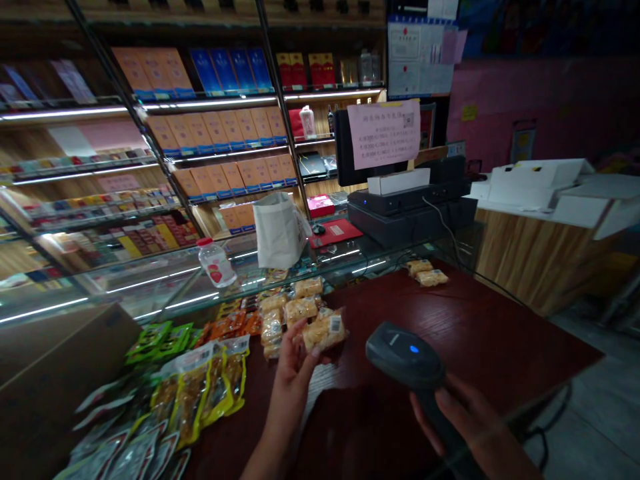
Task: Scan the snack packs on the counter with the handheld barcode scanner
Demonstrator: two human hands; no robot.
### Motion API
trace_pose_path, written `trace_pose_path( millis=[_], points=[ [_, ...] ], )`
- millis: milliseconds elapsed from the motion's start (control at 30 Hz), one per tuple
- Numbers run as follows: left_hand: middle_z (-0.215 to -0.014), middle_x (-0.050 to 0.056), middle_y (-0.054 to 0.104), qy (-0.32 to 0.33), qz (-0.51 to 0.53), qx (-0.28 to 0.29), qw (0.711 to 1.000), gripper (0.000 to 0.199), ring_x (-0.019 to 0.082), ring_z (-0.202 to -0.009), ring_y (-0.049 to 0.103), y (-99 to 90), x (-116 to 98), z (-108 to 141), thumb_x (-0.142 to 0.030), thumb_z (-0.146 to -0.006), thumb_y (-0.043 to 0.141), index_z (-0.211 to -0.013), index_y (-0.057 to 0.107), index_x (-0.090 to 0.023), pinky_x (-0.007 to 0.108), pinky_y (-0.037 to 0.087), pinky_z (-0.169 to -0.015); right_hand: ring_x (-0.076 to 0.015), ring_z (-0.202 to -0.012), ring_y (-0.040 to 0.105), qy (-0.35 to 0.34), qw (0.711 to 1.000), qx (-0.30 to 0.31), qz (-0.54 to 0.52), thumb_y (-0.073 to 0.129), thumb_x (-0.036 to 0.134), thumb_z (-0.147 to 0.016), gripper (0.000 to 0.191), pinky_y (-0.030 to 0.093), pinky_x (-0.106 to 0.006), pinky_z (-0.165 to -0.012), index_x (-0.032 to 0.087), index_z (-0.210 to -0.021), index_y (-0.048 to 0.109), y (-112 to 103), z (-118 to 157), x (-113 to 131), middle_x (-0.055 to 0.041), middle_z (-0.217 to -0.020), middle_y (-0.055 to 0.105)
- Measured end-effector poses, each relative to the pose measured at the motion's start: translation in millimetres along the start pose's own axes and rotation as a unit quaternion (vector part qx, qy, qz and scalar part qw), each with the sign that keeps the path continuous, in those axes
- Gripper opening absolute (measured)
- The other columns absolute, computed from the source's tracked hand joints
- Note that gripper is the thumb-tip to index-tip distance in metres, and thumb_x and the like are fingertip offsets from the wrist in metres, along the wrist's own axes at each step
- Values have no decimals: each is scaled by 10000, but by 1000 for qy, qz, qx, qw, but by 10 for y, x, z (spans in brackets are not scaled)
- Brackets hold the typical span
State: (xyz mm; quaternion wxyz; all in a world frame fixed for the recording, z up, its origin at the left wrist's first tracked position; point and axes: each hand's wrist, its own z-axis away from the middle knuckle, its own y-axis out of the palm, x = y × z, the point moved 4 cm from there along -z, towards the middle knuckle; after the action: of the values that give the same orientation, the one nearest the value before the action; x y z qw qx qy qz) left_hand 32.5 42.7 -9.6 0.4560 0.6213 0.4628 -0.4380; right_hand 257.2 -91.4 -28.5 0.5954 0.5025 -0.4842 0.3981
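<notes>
Clear plastic packet of golden, crumbly pastry [324, 331] rests in the curled fingers of the left hand [295, 363], held over a dark red wooden counter [465, 327], with a small white barcode label on its wrap. The right hand [473, 417] wraps around the grip of a black handheld barcode scanner [405, 353] showing a glowing blue dot. Nearby lie more plastic-wrapped pastries [285, 313] and clear yellow-edged snack pouches [200, 393].

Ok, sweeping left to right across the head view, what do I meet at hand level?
cardboard box → green snack packets → yellow-edged packs → left hand → wrapped pastry → black barcode scanner → right hand → wooden counter
</notes>
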Motion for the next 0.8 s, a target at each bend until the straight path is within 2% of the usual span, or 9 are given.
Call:
trace_pose_path(
  millis=[133, 267, 433, 533, 667, 800],
  points=[
    [-1078, 54, 664, 0, -24, -8, 1000, 643, 207, -947, 672, -46, 31, -2, -377, -782, 750, -1338, 456, -244, 311, 578, -756, -141, -489, 529, 17, 1000, 2, 11, 615, 688, -818, 515, 428, -258, -488, 180, -838, 698, 69, -9, -6, -25, -606, 633],
    [-1093, 55, 663, 4, -35, 3, 999, 611, 182, -863, 672, -53, 96, -8, -399, -779, 751, -1301, 472, -246, 300, 560, -746, -127, -473, 509, 8, 1000, -3, 24, 624, 688, -810, 518, 411, -246, -473, 176, -789, 698, 109, -8, 38, -22, -598, 625],
    [-1072, 32, 660, 22, -36, -19, 999, 541, 117, -710, 634, -11, 117, 31, -379, -810, 712, -1293, 505, -249, 297, 546, -763, -164, -500, 547, 11, 999, -20, 28, 625, 703, -796, 514, 478, -283, -506, 195, -772, 699, 121, 12, 44, -18, -585, 608],
    [-1069, 25, 658, 21, -28, -27, 999, 517, 111, -704, 629, 15, 87, 46, -352, -805, 708, -1274, 519, -247, 302, 551, -772, -168, -514, 552, 7, 999, -27, 31, 623, 711, -791, 520, 490, -290, -525, 198, -760, 695, 107, 23, 50, -22, -594, 617],
    [-1091, 46, 665, 4, -24, -15, 1000, 537, 146, -796, 651, 33, 63, 38, -343, -784, 730, -1266, 518, -239, 278, 551, -723, -161, -504, 535, -9, 998, -30, 61, 598, 711, -810, 531, 476, -286, -527, 194, -732, 692, 96, 39, 81, -21, -573, 610],
    [-1029, 41, 686, 16, -32, -31, 999, 522, 114, -684, 635, 17, 56, 34, -358, -792, 722, -1265, 544, -226, 288, 553, -739, -164, -500, 535, 1, 998, -37, 52, 609, 729, -788, 542, 466, -288, -521, 195, -736, 690, 76, 48, 59, -16, -564, 604]
  ],
)
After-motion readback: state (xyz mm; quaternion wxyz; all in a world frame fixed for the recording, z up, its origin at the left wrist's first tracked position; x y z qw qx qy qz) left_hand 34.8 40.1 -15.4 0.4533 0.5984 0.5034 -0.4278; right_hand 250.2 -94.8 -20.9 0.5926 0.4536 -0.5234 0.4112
